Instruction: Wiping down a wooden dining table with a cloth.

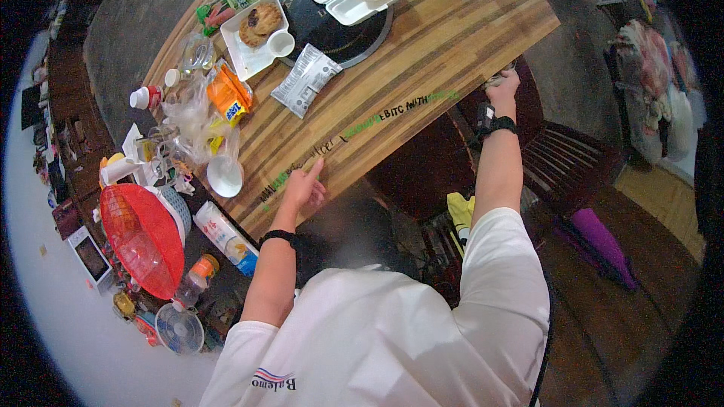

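My left hand (305, 186) rests over the near left edge of the wooden table (430, 39), its index finger extended towards lettering on the tabletop and nothing visible in it. At the table's right edge, my right hand (502, 83) has its fingers curled around something greyish that I cannot make out. A silver-white packet (306, 80) lies beyond my left hand. Past it, an open white foam box (240, 39) holds browned pastries (261, 24) and a small white cup (281, 43). Another open foam box (362, 5) with a pale item stands on the black round turntable (339, 34).
Clear plastic bags (195, 118), an orange packet (228, 93) and a white bowl (225, 177) crowd the table's left end. A red mesh cover (141, 240) is beyond that end. Dark chairs (565, 164) stand at the right, below the table edge.
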Action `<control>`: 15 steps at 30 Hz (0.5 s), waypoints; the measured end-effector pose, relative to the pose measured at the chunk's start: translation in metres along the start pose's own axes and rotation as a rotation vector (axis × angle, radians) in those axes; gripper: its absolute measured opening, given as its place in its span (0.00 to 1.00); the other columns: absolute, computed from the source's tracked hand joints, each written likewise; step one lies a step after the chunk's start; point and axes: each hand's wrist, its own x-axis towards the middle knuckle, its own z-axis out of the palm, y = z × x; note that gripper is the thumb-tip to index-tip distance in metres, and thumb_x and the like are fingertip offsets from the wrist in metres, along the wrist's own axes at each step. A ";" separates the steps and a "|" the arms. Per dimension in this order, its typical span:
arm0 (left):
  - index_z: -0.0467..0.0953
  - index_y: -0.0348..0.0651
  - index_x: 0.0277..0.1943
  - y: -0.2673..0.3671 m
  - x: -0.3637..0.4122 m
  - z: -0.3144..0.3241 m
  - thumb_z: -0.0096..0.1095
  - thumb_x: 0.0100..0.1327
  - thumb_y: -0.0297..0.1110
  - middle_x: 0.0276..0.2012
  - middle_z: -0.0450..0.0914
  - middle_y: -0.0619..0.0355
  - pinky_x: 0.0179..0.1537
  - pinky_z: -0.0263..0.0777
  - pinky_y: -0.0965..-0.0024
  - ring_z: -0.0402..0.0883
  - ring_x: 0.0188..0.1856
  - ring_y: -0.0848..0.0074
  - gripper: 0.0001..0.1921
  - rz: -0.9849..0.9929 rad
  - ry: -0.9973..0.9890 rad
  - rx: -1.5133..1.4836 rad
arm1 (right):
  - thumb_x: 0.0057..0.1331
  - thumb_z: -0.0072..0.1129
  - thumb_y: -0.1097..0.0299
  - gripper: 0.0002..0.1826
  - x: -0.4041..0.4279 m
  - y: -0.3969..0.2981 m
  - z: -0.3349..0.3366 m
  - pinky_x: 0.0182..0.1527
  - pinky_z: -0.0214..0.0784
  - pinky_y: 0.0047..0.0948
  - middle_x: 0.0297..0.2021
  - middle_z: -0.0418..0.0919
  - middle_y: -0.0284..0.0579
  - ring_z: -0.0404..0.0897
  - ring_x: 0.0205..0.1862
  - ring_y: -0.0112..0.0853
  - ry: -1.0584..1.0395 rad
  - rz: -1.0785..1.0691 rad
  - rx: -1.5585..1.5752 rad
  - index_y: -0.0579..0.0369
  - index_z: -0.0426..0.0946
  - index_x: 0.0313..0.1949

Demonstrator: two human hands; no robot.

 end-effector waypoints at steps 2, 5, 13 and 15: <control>0.76 0.25 0.20 0.001 -0.001 0.000 0.51 0.57 0.68 0.13 0.76 0.50 0.16 0.69 0.73 0.76 0.13 0.71 0.41 -0.035 -0.001 -0.016 | 0.58 0.41 0.69 0.04 0.017 0.010 -0.016 0.29 0.61 0.36 0.24 0.65 0.42 0.64 0.24 0.36 -0.030 0.028 -0.007 0.54 0.62 0.31; 0.76 0.25 0.20 0.000 -0.002 0.000 0.52 0.57 0.68 0.12 0.76 0.50 0.17 0.69 0.73 0.76 0.13 0.71 0.41 -0.052 0.013 -0.035 | 0.57 0.43 0.68 0.03 -0.003 0.030 -0.015 0.23 0.56 0.35 0.24 0.66 0.39 0.60 0.20 0.34 -0.032 0.095 -0.071 0.50 0.62 0.28; 0.76 0.26 0.20 0.000 -0.002 0.001 0.52 0.58 0.68 0.12 0.75 0.50 0.17 0.69 0.73 0.76 0.13 0.71 0.40 -0.047 0.019 -0.042 | 0.57 0.41 0.63 0.06 -0.049 0.053 -0.020 0.21 0.54 0.35 0.26 0.66 0.38 0.57 0.19 0.31 0.103 0.292 -0.121 0.49 0.60 0.27; 0.76 0.26 0.20 -0.001 -0.003 0.003 0.52 0.58 0.68 0.12 0.75 0.50 0.17 0.69 0.73 0.76 0.13 0.72 0.40 -0.057 0.025 -0.060 | 0.55 0.42 0.65 0.06 -0.041 0.040 -0.015 0.22 0.55 0.36 0.22 0.64 0.37 0.58 0.18 0.32 -0.037 0.247 -0.119 0.49 0.57 0.27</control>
